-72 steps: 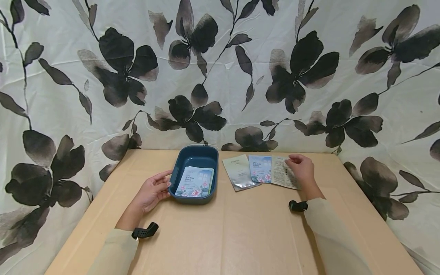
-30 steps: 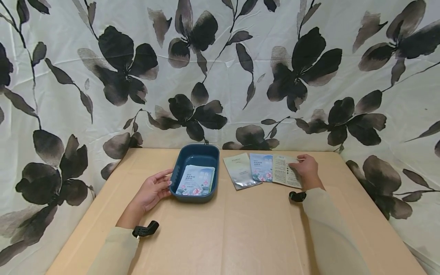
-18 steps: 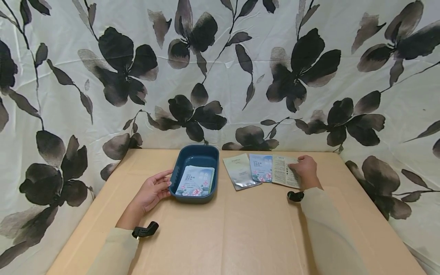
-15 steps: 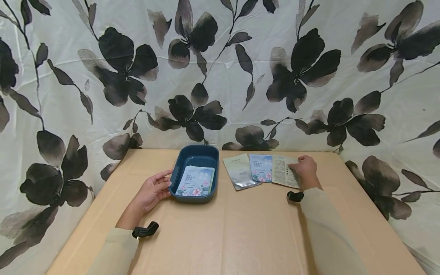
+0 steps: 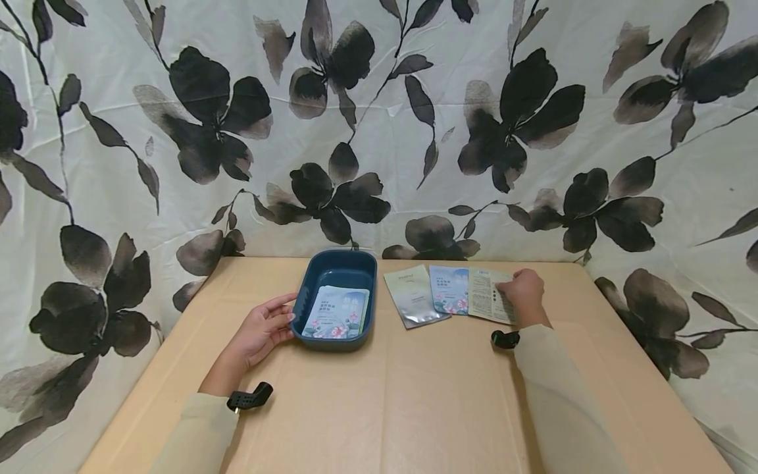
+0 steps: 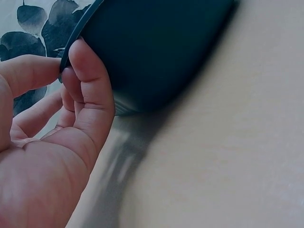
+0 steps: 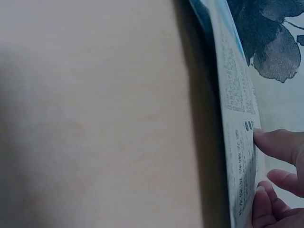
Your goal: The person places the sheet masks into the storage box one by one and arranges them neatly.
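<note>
At the left of the head view, my left hand (image 5: 265, 332) holds the side of a dark blue plastic tub (image 5: 340, 268). In the left wrist view its fingers (image 6: 92, 90) pinch the tub's rim. Several flat packets (image 5: 336, 309) with pink flowers lie inside. On the right, my right hand (image 5: 524, 295) holds the right end of a cream printed packet (image 5: 488, 293). The right wrist view shows my thumb (image 7: 280, 145) on its printed face and other fingers curled at its edge. Left of it lie a blue flowered packet (image 5: 449, 288) and a silver-and-cream pouch (image 5: 417, 296).
The light wooden table (image 5: 408, 401) runs back to a floral cloth (image 5: 367, 125). The tub stands near the table's back edge, left of the loose packets. Black wrist cameras (image 5: 250, 397) sit on both wrists.
My right hand has shifted slightly right and lower along the cream packet since the earliest frame. The left hand, tub and other packets look the same.
</note>
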### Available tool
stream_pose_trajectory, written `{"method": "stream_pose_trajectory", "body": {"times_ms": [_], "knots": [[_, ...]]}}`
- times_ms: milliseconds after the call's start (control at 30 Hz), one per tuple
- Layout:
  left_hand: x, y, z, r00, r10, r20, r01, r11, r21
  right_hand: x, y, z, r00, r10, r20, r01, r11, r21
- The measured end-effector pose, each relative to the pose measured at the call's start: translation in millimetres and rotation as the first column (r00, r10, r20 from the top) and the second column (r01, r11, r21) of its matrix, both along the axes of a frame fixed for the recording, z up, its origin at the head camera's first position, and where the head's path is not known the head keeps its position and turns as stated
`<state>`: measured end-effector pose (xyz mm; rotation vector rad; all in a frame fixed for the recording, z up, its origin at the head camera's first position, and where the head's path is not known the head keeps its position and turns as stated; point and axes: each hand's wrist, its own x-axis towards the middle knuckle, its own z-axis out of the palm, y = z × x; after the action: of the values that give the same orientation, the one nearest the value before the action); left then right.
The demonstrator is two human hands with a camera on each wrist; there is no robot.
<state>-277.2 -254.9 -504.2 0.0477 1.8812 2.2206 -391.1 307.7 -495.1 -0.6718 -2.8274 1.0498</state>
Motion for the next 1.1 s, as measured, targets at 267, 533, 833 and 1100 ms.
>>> {"method": "stream_pose_trajectory", "body": {"times_ms": [267,533,833,1100], "knots": [[-0.8,0,2.2,1.0,0.003,0.019,-0.003,1.0,0.0,-3.2,5,-1.8,1.0,0.022,0.013,-0.022,1.0,-0.011],[-1.2,-1,2.6,1.0,-0.014,0.015,0.014,1.0,-0.014,-6.0,7,-0.6,1.0,0.002,0.025,0.0,0.999,-0.051],[-2.0,-1,4.6,1.0,0.003,0.028,-0.002,1.0,-0.017,-7.2,7,-2.3,0.999,-0.033,0.036,0.039,0.98,-0.197],[-2.8,-2,4.8,1.0,-0.01,0.028,0.011,1.0,-0.011,-7.8,18,-1.7,0.999,0.025,0.021,-0.02,0.98,-0.198]]}}
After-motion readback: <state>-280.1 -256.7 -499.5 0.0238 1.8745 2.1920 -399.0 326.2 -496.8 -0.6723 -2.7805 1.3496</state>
